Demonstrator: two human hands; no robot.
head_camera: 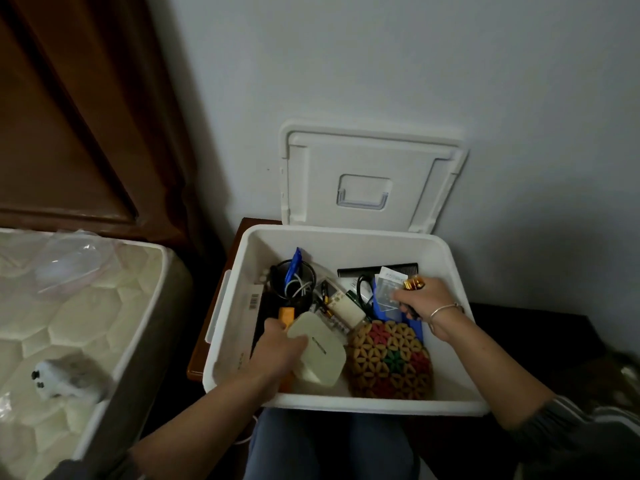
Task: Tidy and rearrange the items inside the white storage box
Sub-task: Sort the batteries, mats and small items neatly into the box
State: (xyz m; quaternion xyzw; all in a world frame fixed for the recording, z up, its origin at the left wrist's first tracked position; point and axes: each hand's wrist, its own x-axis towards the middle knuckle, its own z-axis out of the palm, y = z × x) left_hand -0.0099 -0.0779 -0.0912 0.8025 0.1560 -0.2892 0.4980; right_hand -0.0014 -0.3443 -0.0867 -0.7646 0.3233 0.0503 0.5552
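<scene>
The white storage box (346, 405) sat open on a wooden nightstand (198, 351), its lid (370, 157) leaning against the wall. Inside it, the left hand (277, 351) gripped a cream rounded case (323, 358) with curled fingers. The right hand (422, 304) was clamped on a small gold object (414, 283) near a flower-patterned mat (391, 363).

White storage box (346, 405): one is showing.
Lid (370, 161): one is showing.
Hands: two are showing, left hand (277, 351) and right hand (420, 299).
Cream case (320, 355): one is showing.
Beaded mat (389, 362): one is showing.
Remote control (343, 303): one is showing.
Black comb (377, 270): one is showing.
Gold-tipped item (414, 283): one is showing.
Plush toy (65, 377): one is showing.
</scene>
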